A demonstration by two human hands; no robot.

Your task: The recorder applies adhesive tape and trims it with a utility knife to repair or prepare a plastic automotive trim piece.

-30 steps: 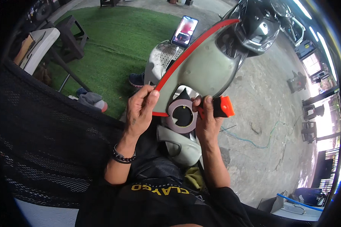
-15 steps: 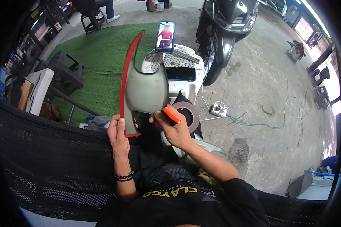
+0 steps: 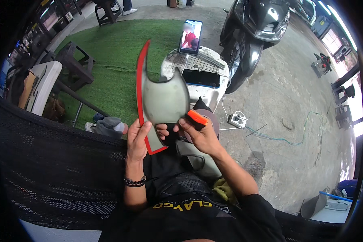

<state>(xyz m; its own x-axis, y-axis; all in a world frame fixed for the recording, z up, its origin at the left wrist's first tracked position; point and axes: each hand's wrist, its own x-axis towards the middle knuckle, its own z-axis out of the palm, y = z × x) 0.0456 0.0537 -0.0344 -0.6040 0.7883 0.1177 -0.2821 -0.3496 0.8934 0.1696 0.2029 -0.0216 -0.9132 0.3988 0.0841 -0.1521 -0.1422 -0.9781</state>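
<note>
My left hand (image 3: 138, 139) is closed on the lower end of a curved grey-green motorcycle fairing panel (image 3: 165, 101). Its thumb lies on the near face and its fingertips show through the gap below the panel's broad part. A red strip (image 3: 139, 86) runs down the panel's left edge and round its bottom corner. In my right hand (image 3: 205, 139) is a small tool with an orange edge (image 3: 198, 117), held beside the panel's lower right edge; its kind is unclear. Partly hidden behind that hand is a brown tape roll (image 3: 215, 122). Another grey-green panel (image 3: 192, 155) lies under my right forearm.
Ahead, a white stool (image 3: 215, 97) bears an upright lit phone (image 3: 190, 37) and a dark phone (image 3: 201, 78). A dark scooter (image 3: 250, 44) stands beyond it. White cables lead to a power strip (image 3: 238, 119) on the concrete. Green turf (image 3: 109, 60) and a dark stool (image 3: 74, 66) lie left.
The panel has tilted, its lower end shifting right and nearer to me. Both hands have moved slightly right, and more of the left fingertips shows in the gap. The whole view has shifted a little.
</note>
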